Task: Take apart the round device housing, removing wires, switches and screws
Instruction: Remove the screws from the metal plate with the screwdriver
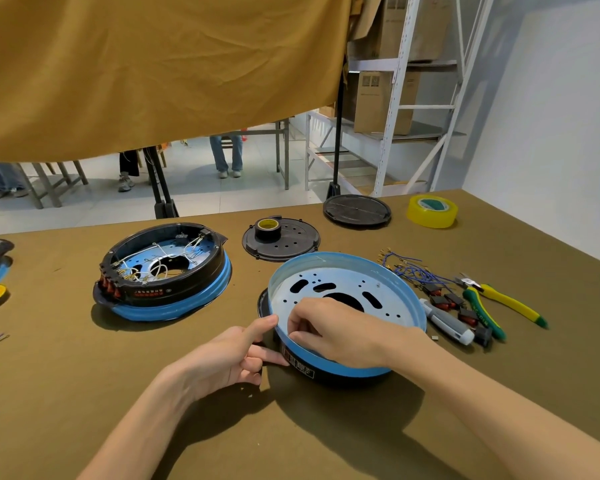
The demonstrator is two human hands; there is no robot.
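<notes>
Two hands (243, 355) grip one blue housing (347, 296); a second housing (163, 271) sits beside it.

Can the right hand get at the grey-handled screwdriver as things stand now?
Probably yes. The screwdriver lies in the open on the table just right of the housing, with nothing over its handle. The right hand is busy inside the housing, so it must lift over the rim first.
</notes>
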